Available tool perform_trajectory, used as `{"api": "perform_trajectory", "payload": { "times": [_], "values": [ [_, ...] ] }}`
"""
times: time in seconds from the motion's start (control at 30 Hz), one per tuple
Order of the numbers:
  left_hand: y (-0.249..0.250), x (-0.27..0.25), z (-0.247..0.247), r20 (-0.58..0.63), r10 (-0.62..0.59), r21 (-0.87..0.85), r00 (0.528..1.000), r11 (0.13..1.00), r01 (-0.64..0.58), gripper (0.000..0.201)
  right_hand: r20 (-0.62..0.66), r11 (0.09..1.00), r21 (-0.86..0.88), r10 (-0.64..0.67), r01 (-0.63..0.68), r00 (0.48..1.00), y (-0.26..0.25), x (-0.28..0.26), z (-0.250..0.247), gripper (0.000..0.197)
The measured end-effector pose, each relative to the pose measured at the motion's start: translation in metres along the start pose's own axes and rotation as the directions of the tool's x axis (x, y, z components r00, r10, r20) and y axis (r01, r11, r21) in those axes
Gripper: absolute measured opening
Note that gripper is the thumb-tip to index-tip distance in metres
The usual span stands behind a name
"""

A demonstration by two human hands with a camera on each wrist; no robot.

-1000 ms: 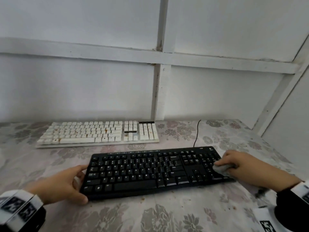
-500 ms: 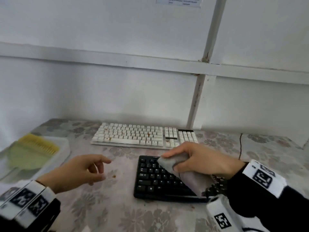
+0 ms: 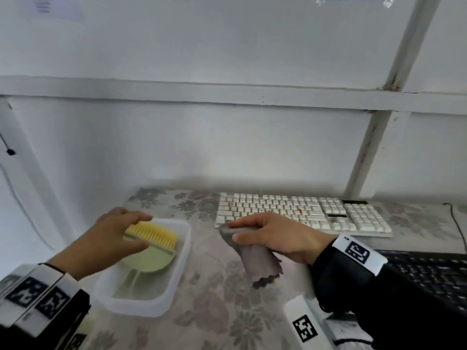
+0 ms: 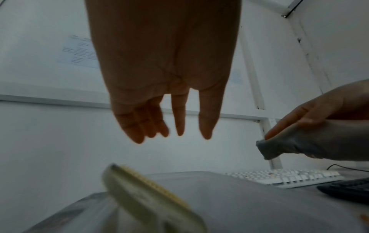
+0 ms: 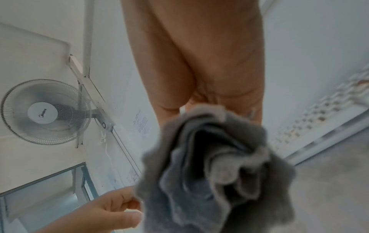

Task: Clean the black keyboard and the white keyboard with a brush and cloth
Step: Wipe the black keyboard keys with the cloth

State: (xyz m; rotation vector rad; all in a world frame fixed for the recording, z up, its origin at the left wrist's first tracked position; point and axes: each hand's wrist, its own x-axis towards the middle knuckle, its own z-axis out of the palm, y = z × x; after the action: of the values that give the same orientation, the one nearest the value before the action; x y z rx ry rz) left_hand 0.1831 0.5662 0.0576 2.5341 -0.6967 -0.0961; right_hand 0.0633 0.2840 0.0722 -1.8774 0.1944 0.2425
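My left hand [image 3: 141, 231] hovers with straight fingers over a yellow-bristled green brush [image 3: 154, 236] lying in a translucent tray [image 3: 141, 309]; the left wrist view shows the fingers [image 4: 179, 126] apart from the brush [image 4: 143, 195]. My right hand [image 3: 235, 232] grips a crumpled grey cloth [image 3: 255, 263] in the air, between the tray and the white keyboard [image 3: 298, 210]. The cloth [image 5: 215, 165] hangs down from the fingers. The black keyboard [image 3: 429, 271] lies at the right, partly hidden by my right sleeve.
A flowered tablecloth [image 3: 214, 299] covers the table, which ends just left of the tray. A white wall stands close behind both keyboards. A black cable [image 3: 454, 223] runs along the far right. A wall fan [image 5: 43, 112] shows in the right wrist view.
The view has swung left. My right hand lifted the cloth off the black keyboard and carried it left. My left hand let go of the keyboard's edge and moved over the brush.
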Motion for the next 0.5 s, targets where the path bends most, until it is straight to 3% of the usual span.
{"api": "perform_trajectory", "payload": {
  "times": [0.13, 0.3, 0.5],
  "values": [
    [-0.031, 0.007, -0.004, 0.090, -0.093, 0.061, 0.992, 0.994, 0.088, 0.040, -0.003, 0.998, 0.063, 0.012, -0.012, 1.000, -0.015, 0.027, 0.032, 0.047],
    [-0.050, 0.011, -0.002, 0.083, -0.105, -0.100, 0.991, 0.989, 0.113, 0.029, 0.026, 0.991, 0.136, 0.005, -0.008, 1.000, -0.031, 0.051, 0.070, 0.054],
    [-0.041, 0.013, -0.010, -0.105, -0.051, -0.223, 0.993, 0.974, 0.026, 0.028, 0.004, 0.997, 0.065, 0.031, -0.031, 1.000, -0.038, 0.076, 0.110, 0.018]
  ]
}}
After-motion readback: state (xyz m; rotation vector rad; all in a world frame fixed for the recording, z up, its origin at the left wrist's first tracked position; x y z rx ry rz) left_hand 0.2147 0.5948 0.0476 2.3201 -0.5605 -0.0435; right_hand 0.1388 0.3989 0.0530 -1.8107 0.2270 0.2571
